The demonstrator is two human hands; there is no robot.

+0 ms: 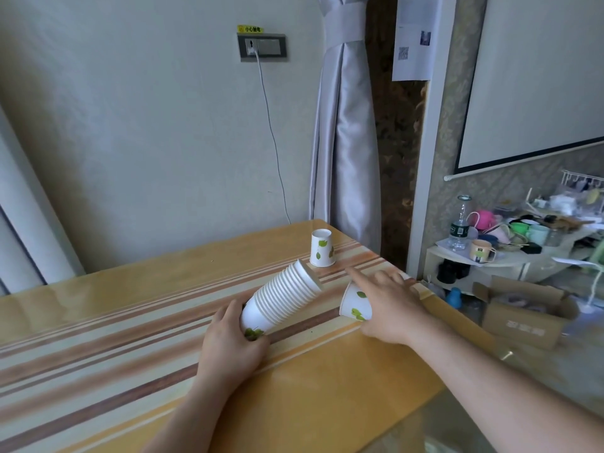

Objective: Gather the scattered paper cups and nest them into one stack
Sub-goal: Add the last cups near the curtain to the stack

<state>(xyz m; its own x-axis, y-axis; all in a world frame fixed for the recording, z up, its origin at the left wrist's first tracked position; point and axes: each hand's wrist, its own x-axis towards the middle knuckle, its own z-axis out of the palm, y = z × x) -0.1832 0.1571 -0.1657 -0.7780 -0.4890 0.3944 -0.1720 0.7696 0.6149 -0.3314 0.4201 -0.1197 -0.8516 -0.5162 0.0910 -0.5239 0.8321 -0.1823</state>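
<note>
My left hand (233, 341) grips a long stack of nested white paper cups (284, 297) with green leaf prints, tilted up and to the right above the table. My right hand (389, 305) holds a single paper cup (354, 304) on its side, its open mouth turned left toward the stack, a small gap between them. My right index finger is stretched out over it. Another single cup (322, 248) stands upside down on the table near the far edge, beyond the stack.
The striped yellow-and-brown table (130, 338) ends at its right edge near my right hand. Beyond that edge stand a cluttered low shelf (510, 253) and an open cardboard box (526, 310). A grey curtain (343, 142) and a charging cable hang behind the table.
</note>
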